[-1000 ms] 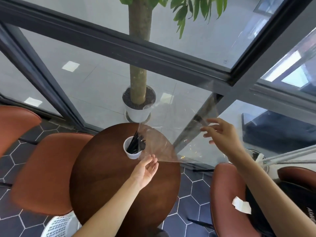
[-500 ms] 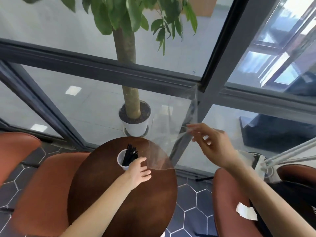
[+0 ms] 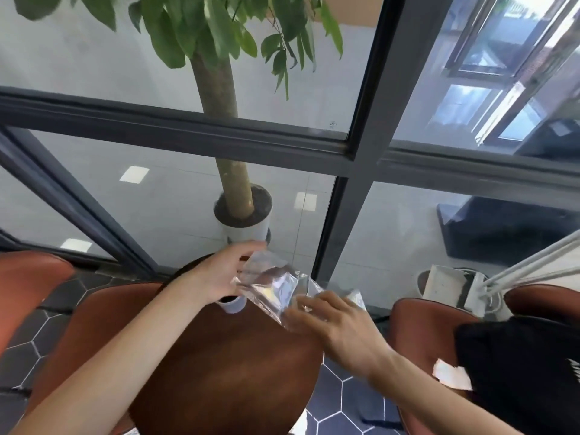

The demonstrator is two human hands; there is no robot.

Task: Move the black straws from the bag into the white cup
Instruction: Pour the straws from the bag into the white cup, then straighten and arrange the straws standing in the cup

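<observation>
The left hand [image 3: 219, 277] is gripping the far-left end of the crumpled clear plastic bag [image 3: 276, 288] above the round brown table [image 3: 226, 372], partly hiding the white cup [image 3: 233, 305], where something dark is showing at the rim; the right hand [image 3: 342, 328] is pinching the bag's near-right end

A round, dark brown wooden table [image 3: 226, 372] is seen from above. Near its far edge a white cup [image 3: 233, 305] is set directly on the wood, partly hidden, something dark showing at its mouth. The table itself is stood on dark hexagon-tiled floor [image 3: 345, 400].
</observation>
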